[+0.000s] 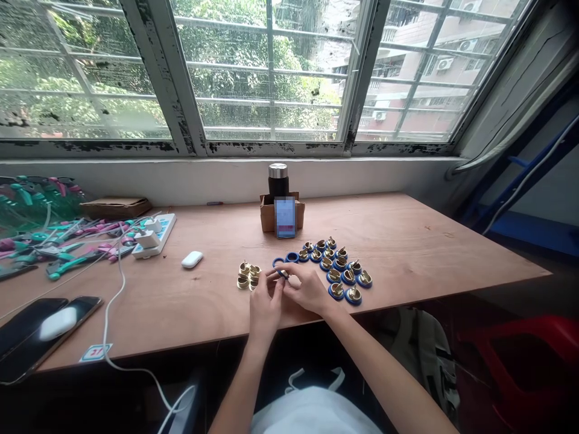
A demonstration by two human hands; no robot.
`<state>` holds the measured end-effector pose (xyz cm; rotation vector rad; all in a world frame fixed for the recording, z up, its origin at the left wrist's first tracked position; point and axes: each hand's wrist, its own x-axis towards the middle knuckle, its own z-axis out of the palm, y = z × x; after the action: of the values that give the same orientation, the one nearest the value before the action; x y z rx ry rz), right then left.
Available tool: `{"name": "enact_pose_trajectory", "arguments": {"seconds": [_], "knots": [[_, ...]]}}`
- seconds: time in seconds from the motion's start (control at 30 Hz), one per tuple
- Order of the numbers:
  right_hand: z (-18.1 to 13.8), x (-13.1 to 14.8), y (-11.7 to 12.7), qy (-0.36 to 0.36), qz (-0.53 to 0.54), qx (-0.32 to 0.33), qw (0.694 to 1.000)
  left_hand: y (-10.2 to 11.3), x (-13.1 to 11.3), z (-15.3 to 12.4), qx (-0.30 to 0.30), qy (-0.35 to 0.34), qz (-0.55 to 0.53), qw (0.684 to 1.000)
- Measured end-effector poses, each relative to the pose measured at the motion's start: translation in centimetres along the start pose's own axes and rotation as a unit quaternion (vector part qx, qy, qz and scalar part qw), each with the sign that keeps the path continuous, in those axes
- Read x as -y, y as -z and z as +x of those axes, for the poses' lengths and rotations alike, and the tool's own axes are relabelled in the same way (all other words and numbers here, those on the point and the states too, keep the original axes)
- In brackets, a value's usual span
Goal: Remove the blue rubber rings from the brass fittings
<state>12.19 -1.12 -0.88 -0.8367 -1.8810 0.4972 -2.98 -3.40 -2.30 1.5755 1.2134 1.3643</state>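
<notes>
Head camera looks down on both bare hands, so we log them first. The left hand [266,304] and right hand [307,289] meet over the plywood table [420,259], just beyond its near edge. Fingertips [274,279] of both hands close narrowly on a small blue-rimmed piece [283,273]. Fingers hide most of it, and we cannot tell how its parts sit.

Just left of the hands lies a huddle of brass fittings [248,276], with no blue showing. Just right, brass fittings seated in blue rings [337,268] stand in close rows, and two blue rings [284,259] lie near the fingertips.

Behind the rows, a cardboard box [269,214] holds a dark bottle with a steel cap [277,179]. A blurred card [284,217] stands against its front, unreadable.

Leftward we note a white earbud case [192,259], a power strip [154,235] with white plugs, and a flat cardboard package [115,208]. Green and pink plastic parts [58,247] run off the frame edge. Two phones [31,334] lie at the cut-off lower left, under a blurred white object [58,323].

Plywood runs on well past the rows to the right, up to a sill below a barred window [271,72].
</notes>
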Motion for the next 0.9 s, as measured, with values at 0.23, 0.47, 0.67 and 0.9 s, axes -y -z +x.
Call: {"name": "enact_pose_trajectory", "arguments": {"seconds": [0.23, 0.47, 0.67, 0.9], "knots": [[-0.25, -0.61, -0.35, 0.018, 0.000, -0.011, 1.000, -0.18, 0.33, 0.25, -0.016, 0.036, -0.013, 0.999], [-0.10, -0.39, -0.26, 0.015, 0.007, -0.009, 1.000, -0.01, 0.06, 0.17, 0.005, 0.011, -0.002, 1.000], [0.14, -0.01, 0.18, -0.031, 0.004, 0.014, 0.999, 0.00, 0.20, 0.12, 0.004, 0.007, -0.019, 1.000], [0.10, -0.15, 0.08, -0.013, -0.006, -0.013, 1.000, 0.21, -0.14, 0.15, -0.002, 0.006, -0.042, 0.999]]}}
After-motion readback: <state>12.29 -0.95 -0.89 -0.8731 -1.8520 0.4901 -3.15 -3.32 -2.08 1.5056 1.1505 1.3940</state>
